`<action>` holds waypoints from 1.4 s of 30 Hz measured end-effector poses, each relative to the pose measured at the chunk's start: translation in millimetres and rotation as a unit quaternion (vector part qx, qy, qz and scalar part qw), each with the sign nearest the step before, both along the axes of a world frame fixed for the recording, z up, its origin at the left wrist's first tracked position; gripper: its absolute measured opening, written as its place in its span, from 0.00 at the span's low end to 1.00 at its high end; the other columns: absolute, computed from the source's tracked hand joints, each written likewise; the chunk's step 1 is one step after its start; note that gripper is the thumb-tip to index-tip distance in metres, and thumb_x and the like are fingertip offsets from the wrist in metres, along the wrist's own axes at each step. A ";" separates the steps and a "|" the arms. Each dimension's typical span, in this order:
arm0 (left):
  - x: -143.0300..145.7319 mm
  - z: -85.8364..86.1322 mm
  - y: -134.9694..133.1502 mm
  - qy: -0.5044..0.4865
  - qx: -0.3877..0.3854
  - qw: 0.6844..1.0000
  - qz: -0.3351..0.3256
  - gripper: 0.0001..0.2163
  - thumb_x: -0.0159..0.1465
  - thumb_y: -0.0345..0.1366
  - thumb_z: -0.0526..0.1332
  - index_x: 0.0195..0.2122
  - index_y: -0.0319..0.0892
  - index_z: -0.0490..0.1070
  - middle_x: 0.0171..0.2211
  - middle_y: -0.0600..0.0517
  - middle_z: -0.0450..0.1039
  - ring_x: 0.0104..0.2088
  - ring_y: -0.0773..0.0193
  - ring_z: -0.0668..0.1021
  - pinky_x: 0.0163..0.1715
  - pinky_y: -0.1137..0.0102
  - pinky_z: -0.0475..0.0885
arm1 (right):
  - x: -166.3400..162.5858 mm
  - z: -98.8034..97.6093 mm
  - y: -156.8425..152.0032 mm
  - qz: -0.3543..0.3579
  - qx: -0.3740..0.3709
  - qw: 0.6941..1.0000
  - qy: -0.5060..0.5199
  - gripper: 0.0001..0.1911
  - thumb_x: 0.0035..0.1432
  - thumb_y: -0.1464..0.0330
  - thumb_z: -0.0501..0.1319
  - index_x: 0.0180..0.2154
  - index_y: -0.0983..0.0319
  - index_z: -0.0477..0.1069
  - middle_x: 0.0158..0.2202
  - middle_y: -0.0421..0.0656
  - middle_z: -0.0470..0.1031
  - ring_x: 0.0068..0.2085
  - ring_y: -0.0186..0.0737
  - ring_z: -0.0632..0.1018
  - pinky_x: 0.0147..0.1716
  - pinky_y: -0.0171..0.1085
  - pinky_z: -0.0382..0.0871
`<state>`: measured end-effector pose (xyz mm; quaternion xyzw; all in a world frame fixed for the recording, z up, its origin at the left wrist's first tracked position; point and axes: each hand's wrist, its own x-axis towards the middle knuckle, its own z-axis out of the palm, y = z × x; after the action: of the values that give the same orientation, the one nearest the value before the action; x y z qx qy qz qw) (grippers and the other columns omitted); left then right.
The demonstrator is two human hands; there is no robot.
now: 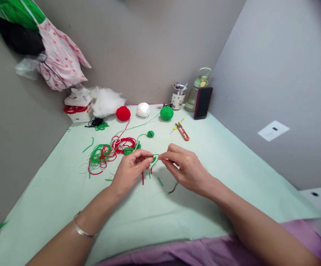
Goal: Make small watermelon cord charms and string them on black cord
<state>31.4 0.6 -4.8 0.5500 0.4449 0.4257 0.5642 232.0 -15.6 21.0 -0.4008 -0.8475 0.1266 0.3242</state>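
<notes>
Between the thumb and fingers of my left hand is a small green and red yarn piece, mostly hidden by the fingertips. Loose green and red ends dangle below it. My right hand is closed in a pinch just to the right, its fingertips almost touching the piece; whatever thin item it holds is too small to tell. A green yarn strand curves down between the hands. Behind my left hand lie small green yarn pieces, beside a tangle of red, green and white yarn.
Red, white and green yarn balls line the back, near white stuffing. Orange thread snips lie right of centre. A pen cup, bottle and phone stand at the back right.
</notes>
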 end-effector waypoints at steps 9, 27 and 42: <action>-3.3 13.0 -0.3 -0.167 -0.131 0.973 -0.094 0.09 0.56 0.38 0.72 0.35 0.40 0.80 0.29 0.53 0.73 0.28 0.69 0.75 0.33 0.73 0.75 | 7.2 10.2 6.0 0.026 -0.228 0.958 0.174 0.09 0.64 0.69 0.60 0.38 0.62 0.79 0.30 0.40 0.66 0.29 0.33 0.67 0.29 0.34 0.60; 4.8 7.8 -5.7 -0.173 -0.116 0.977 -0.051 0.10 0.55 0.36 0.72 0.36 0.41 0.75 0.31 0.56 0.73 0.27 0.70 0.77 0.35 0.72 0.73 | 2.1 1.0 9.2 0.004 -0.246 0.948 0.205 0.07 0.61 0.66 0.63 0.33 0.62 0.76 0.30 0.40 0.68 0.30 0.33 0.67 0.30 0.35 0.61; 12.6 -3.4 -5.0 -0.152 -0.103 0.982 -0.047 0.11 0.55 0.38 0.71 0.34 0.39 0.74 0.34 0.54 0.71 0.34 0.68 0.74 0.41 0.69 0.73 | -0.4 -5.0 7.4 -0.003 -0.169 0.977 0.127 0.04 0.64 0.71 0.59 0.39 0.61 0.73 0.36 0.43 0.76 0.36 0.38 0.75 0.38 0.38 0.67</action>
<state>43.9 -4.5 -8.2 0.4376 0.3691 0.4294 0.6985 231.5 -8.2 16.0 -0.4328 -0.7647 0.3167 0.3574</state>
